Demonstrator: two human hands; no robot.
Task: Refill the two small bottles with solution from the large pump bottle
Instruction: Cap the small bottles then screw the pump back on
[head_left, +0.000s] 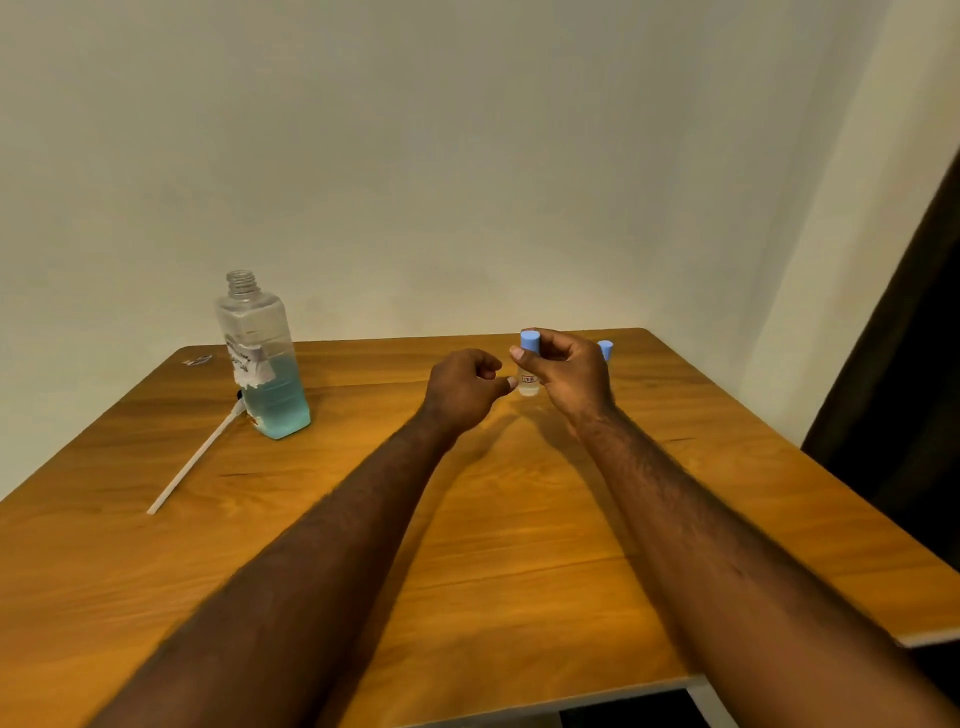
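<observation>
A: Surroundings?

B: Wooden table (519, 519) against a pale wall. Big bottle (265, 364) upright at far left, neck open, blue liquid to roughly half, torn label on its front. White tube (192, 462) lies flat on the table, far end at the big bottle's base. Small scrap (197, 359) near the far left corner. Dark curtain (909, 364) at the right edge.

A: Where is it relative to the hands?

B: Big bottle stands well apart, left of both hands.

A: Small bottles?

B: One small bottle (529, 385) upright in the right hand (569, 374), fingers wrapped round its upper body, blue cap (530, 342) on. Clear lower part shows below the fingers. Base on the table or lifted: cannot tell. Second bottle (605, 349) just behind that hand, mostly hidden; only its blue cap shows.

A: Left hand?

B: Left hand (462, 389) just left of the held bottle, fingers curled in, gripping nothing. Thumb tip points at the bottle's lower part. Touching or not: cannot tell.
</observation>
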